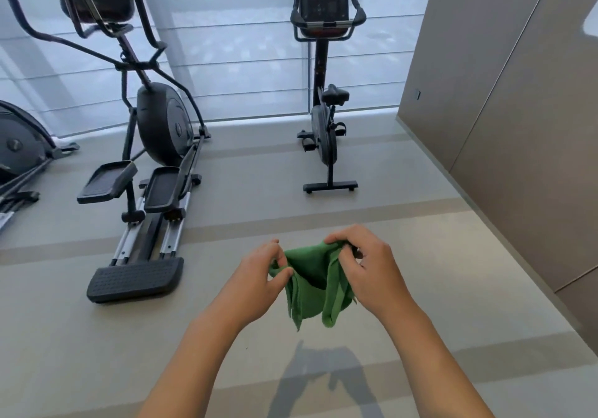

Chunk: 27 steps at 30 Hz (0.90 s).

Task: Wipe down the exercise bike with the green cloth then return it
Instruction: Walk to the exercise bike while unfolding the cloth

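Both hands hold a soft green cloth low in the frame's centre.

The left hand (259, 277) and right hand (367, 268) pinch the limp, folded green cloth (315, 283) with curled fingers; it hangs above the smooth grey floor (404, 223). The black metal exercise bike (325, 94) stands upper centre, well apart.

Gym: exercise bike (325, 94), elliptical trainer (152, 120).

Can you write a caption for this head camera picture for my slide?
Both hands, left hand and right hand, hold a green cloth up, facing the exercise bike across the gym floor.
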Tool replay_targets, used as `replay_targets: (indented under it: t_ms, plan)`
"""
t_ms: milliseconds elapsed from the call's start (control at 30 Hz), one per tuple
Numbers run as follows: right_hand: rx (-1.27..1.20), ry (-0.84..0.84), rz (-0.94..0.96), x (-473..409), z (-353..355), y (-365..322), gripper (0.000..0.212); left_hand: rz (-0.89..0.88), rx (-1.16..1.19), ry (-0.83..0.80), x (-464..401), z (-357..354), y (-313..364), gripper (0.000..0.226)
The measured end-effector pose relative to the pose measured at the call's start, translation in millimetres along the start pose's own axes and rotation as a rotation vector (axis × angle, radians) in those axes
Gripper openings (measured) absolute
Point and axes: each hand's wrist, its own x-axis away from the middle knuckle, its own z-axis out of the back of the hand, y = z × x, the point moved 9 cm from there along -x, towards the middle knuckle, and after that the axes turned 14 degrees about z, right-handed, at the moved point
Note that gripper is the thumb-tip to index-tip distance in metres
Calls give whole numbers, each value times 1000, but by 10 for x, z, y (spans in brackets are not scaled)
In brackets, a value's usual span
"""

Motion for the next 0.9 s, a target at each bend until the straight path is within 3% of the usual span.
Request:
replay_targets:
  t_ms: [200, 400, 667, 900]
  plan:
    - [51, 55, 18, -381, 52, 299, 31, 112, 39, -20, -490, -54, -39, 20]
    - [122, 62, -32, -927, -25, 727, 15, 109, 123, -7, -1276, 15, 61, 22]
    - [215, 81, -82, -2037, -198, 1161, 29, 88, 171, -99, -2615, 366, 195, 44]
    - [225, 124, -92, -2961, -412, 1406, 35, 38, 249, -32, -3601, 825, 213, 48]
